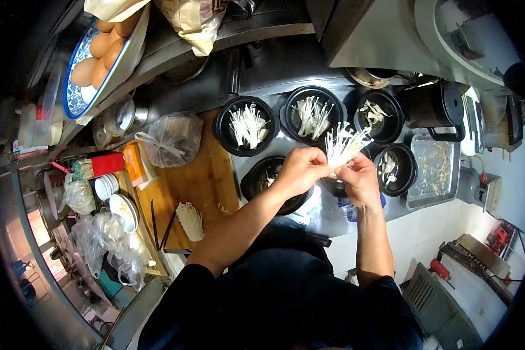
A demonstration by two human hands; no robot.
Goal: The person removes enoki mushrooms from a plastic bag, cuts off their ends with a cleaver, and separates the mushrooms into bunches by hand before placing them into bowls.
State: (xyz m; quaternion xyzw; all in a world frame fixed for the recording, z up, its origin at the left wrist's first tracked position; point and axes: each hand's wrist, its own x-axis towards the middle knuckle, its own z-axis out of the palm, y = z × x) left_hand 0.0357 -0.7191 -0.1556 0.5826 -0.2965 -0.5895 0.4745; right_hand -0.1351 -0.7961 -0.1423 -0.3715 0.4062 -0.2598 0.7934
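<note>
My left hand [302,170] and my right hand [360,179] both pinch the base of a bunch of enoki mushrooms [345,144], whose white caps fan out upward. The hands are above several black bowls. Enoki mushrooms lie in the back left bowl [221,125] and the back middle bowl [287,129]. Smaller pale pieces are in the back right bowl [395,129] and the front right bowl [408,169]. My left forearm partly covers the front left bowl [254,181]; another bowl is mostly hidden under my hands.
On the wooden cutting board [216,186] lie another enoki bunch [189,220], a tied plastic bag [172,139] and black chopsticks [168,227]. A metal tray [431,201] and a black pitcher [434,105] stand right. Overhead at left, a shelf [175,44] holds a bowl of eggs [76,96].
</note>
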